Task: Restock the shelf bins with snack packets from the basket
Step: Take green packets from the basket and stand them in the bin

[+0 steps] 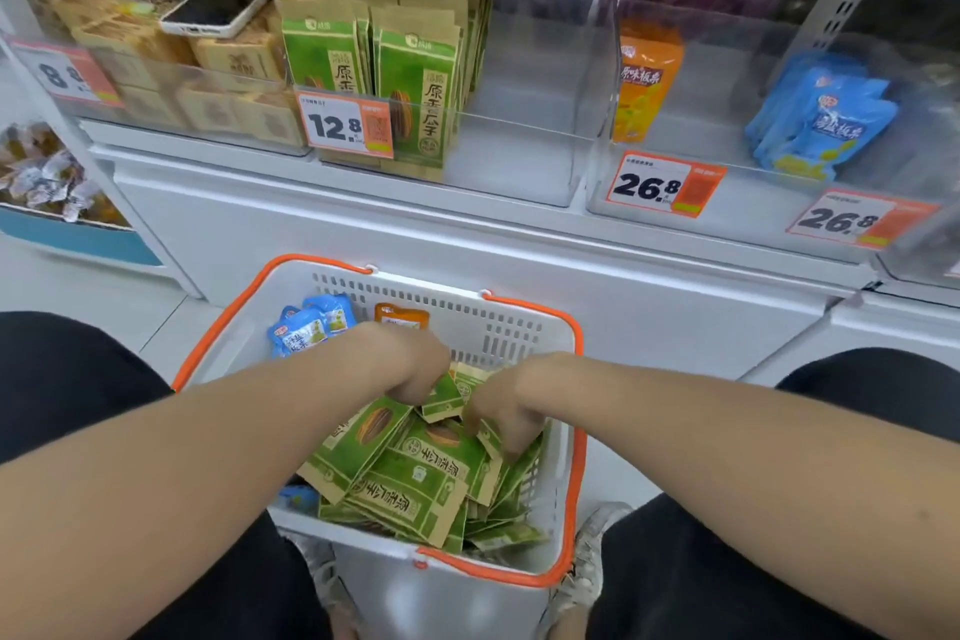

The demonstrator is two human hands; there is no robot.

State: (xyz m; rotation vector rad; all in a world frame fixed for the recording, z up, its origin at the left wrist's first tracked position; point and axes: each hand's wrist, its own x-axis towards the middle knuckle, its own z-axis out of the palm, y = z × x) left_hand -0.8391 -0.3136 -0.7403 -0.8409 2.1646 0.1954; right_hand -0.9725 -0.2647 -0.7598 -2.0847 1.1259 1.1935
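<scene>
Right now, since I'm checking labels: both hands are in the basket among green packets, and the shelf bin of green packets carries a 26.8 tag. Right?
Not quite. In the head view the left hand and right hand are in the basket among green packets, but the price tag on that shelf bin reads 12.8, not 26.8.

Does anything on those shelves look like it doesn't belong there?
Yes: a smartphone lies tilted, screen up, on top of the brown packets in the left bin. It is not stock like everything round it. The green packets in the basket lie jumbled, too.
</scene>
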